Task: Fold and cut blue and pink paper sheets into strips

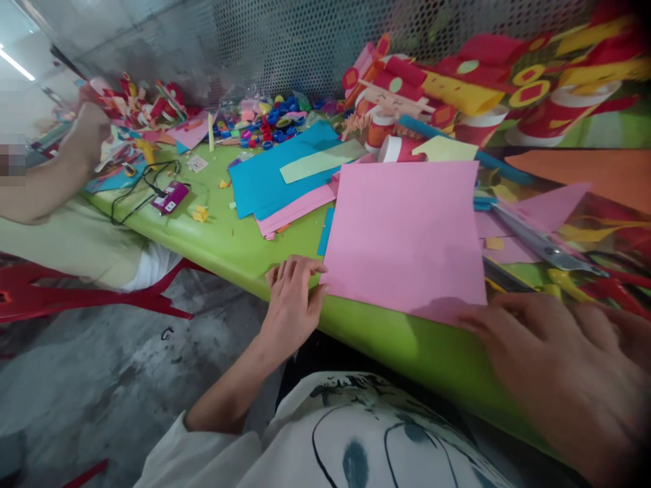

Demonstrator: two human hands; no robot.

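A square sheet of pink paper (407,237) lies in front of me at the near edge of the green table. My left hand (292,298) is at its lower left corner, thumb and forefinger at the paper's edge, the other fingers curled. At the lower right corner, my right hand (554,352) pinches the sheet between thumb and fingers; part of this hand is blurred. Scissors (549,244) with red handles rest just beyond my right hand. Blue paper sheets (274,169) and a pale green strip (320,161) lie to the left behind the pink sheet.
Red and yellow paper-cup figures (452,81) crowd the back right. Colourful bottle caps (274,122) are heaped by the perforated metal panel (300,47). A purple device (171,198) with a black cable sits left. Another person's arm (61,156) reaches over the far left, above a red stool (91,291).
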